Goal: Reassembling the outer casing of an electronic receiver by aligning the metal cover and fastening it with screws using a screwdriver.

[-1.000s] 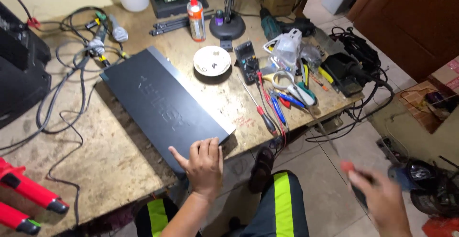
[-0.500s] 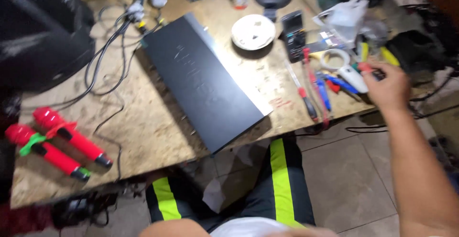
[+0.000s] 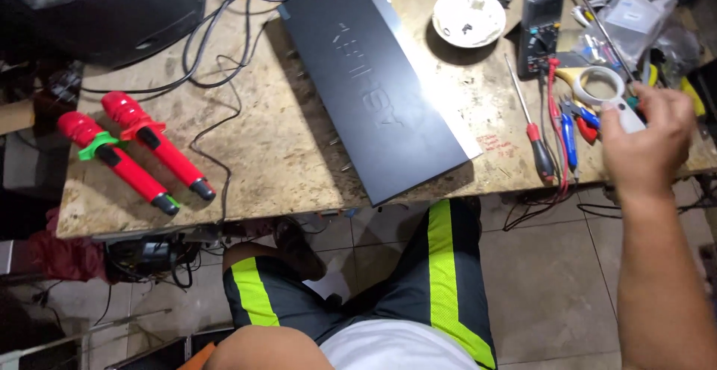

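White handle (image 3: 629,118) is sitting in the right hand (image 3: 644,140), fingers (image 3: 661,101) curling closed around it. What tool it belongs to can't be told, since the hand is covering most of it. Hand is hovering over the right end of the bench, knuckles up, forearm running down off the bottom right corner.

Just above the fingers, a roll of tape (image 3: 603,83) is lying flat, pale with a yellowish rim, touching or nearly touching the handle. Beside it to the left, blue-handled pliers (image 3: 569,135) and a red-gripped tool are lying in a loose pile with red leads. A screwdriver (image 3: 532,127) with a red and black grip is lying just left of those, tip pointing away from the person. A black multimeter (image 3: 541,31) is sitting above it, and a white bowl (image 3: 469,17) holding small parts further left.

Centre of the bench: a long black flat unit (image 3: 373,79) is lying diagonally, near corner overhanging the wooden bench (image 3: 284,153) edge. Well apart from the hand.

Far left: two red microphones (image 3: 142,150) are lying side by side, one with a green collar. Black cables are looping above them toward a dark case at the top left.

Left hand isn't showing. Person is sitting in black shorts with yellow-green stripes, knees under the bench edge.
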